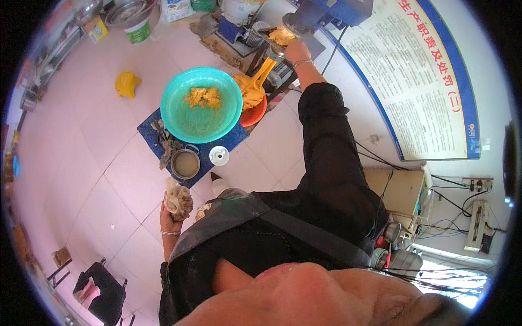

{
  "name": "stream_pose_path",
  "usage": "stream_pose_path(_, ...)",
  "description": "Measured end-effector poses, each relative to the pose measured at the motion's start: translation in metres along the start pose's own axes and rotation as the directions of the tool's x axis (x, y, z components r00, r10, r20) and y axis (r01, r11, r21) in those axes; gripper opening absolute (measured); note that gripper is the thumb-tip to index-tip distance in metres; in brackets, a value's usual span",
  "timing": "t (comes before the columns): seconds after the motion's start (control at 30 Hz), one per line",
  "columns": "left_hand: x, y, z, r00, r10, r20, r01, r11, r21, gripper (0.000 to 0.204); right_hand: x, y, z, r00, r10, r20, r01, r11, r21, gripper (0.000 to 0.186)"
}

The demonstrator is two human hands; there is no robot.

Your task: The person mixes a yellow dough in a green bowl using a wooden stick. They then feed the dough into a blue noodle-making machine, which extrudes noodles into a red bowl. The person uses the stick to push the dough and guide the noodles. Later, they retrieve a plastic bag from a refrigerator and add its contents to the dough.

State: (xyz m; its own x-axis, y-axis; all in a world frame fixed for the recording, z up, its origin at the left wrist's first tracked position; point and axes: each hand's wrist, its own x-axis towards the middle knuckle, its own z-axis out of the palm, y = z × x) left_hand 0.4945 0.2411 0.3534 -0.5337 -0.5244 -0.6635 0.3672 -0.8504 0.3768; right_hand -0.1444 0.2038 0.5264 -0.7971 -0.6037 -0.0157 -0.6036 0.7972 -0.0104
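Observation:
My left hand [170,221], low at my left side, is closed around a crumpled pale and brown bundle [178,200]; whether it is cloth or plastic I cannot tell. Stretched far forward, my right hand [297,50] is at the feed tray of a blue machine [343,10], against yellow dough [281,36]. Its fingers are mostly hidden. Yellow strands [264,70] hang below the machine's outlet into a red basin [254,115], where more of them are heaped. Left of it, a turquoise basin [173,117] contains lumps of yellow dough [204,98].
A blue mat [234,138] lies under the turquoise basin, with a metal pot [185,164], a white round part [219,156] and a grey rag [167,146]. A yellow stool [127,85] stands left. A black chair [101,293] is behind left. Cables run along the right wall.

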Motion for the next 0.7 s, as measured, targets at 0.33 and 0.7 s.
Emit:
stream_pose_path(0.33,0.027,0.023,0.022,0.988,0.037,0.151,-0.065,0.980,0.188,0.042,0.015,0.036,0.000,0.958,-0.284,-0.047,0.272,0.946,-0.176,0.030)
stream_pose_path(0.7,0.037,0.020,0.008,0.995,-0.015,0.094,0.000,0.989,0.150,0.041,0.008,0.015,0.019,0.996,-0.063,-0.061,0.067,0.996,0.066,0.031)
